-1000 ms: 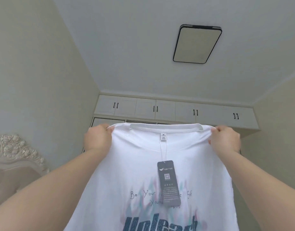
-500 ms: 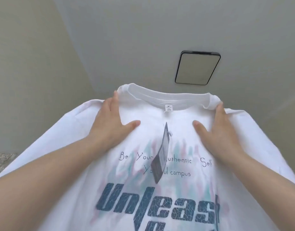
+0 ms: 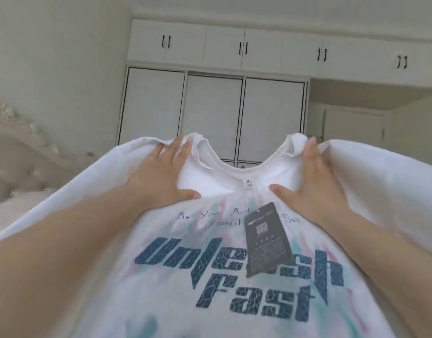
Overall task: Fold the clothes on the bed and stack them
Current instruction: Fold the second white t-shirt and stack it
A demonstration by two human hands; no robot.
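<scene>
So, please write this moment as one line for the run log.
stage: spreading | item: white printed cotton T-shirt | left hand: grips left shoulder | right hand: grips right shoulder | dark hang tag: on chest

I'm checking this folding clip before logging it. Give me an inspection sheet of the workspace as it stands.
Surface: bed barely in view; only the tufted headboard shows at left.
Job's things: white T-shirt with dark lettering, held spread out; dark hang tag lies on its print.
Clutter: nothing seen.
Grippers: left hand and right hand each hold a shoulder by the collar, thumb on the near side, fingers over the top edge.
Cables: nothing seen.
Surroundings: white wardrobe with upper cabinets behind.
</scene>
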